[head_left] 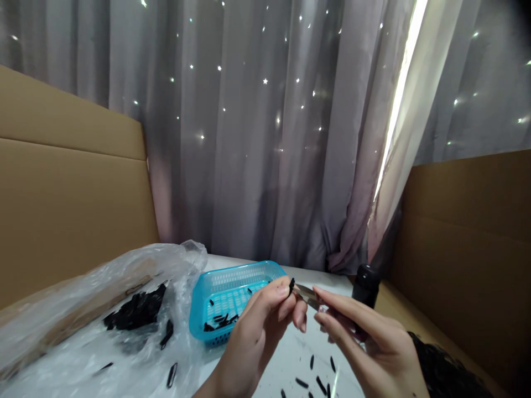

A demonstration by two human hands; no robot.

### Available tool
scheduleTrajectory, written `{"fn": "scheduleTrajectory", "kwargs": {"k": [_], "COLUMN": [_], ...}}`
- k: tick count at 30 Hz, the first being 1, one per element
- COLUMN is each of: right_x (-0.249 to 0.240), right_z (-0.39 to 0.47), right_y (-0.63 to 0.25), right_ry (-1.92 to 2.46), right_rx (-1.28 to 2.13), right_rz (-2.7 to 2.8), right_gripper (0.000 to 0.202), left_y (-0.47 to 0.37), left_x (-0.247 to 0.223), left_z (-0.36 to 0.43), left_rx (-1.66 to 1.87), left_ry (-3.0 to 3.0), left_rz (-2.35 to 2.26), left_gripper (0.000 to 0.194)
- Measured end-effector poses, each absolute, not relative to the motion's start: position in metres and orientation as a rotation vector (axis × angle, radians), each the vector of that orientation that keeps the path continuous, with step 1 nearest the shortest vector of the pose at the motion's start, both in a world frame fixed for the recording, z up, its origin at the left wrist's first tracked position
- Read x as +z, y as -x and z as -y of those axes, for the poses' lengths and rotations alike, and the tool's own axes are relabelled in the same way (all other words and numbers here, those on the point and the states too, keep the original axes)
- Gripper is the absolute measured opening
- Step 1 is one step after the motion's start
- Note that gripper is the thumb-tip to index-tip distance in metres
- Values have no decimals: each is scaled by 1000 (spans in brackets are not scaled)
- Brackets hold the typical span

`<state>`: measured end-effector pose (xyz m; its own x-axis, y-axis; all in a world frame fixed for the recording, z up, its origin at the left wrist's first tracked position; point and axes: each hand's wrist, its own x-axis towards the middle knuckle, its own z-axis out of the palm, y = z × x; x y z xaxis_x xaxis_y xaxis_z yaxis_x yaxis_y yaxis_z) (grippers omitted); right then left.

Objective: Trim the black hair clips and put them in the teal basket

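Observation:
Between its thumb and fingers, my left hand (265,318) pinches a small black piece (292,286), whose exact kind I cannot make out. My right hand (373,337) grips a small tool with a shiny metal blade (307,296). The blade's tip points left and meets or nearly meets the black piece; the tool's handle is mostly hidden by my fingers. Behind my left hand stands a blue plastic basket (232,270) with several short black pieces (224,320) in it. More black slivers (321,385) lie on the white tabletop below my hands.
At the left, a crumpled clear plastic bag (182,260) spreads out with a pile of black pieces (141,307) on it. A dark cylindrical object (365,282) stands behind my right hand. Cardboard walls (70,210) flank both sides; a grey curtain (257,166) hangs behind.

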<state>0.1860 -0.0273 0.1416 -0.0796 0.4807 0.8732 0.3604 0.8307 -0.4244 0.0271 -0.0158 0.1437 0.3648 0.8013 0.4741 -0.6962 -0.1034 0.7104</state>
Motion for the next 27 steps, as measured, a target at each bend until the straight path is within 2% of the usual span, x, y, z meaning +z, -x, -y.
{"fn": "scheduleTrajectory", "kwargs": {"k": [7, 27], "right_x": [135, 129], "right_z": [28, 22], "right_y": [-185, -183], "right_ry": [710, 768], "right_rx": [26, 15], "right_rz": [1646, 1619], "right_gripper": [28, 21], "left_y": [-28, -27], "left_x": [142, 144], "left_z": [13, 13], "left_rx": [1293, 1305], "left_ry": [-1181, -1123], "left_rz": [-234, -268], "left_gripper": [30, 33]}}
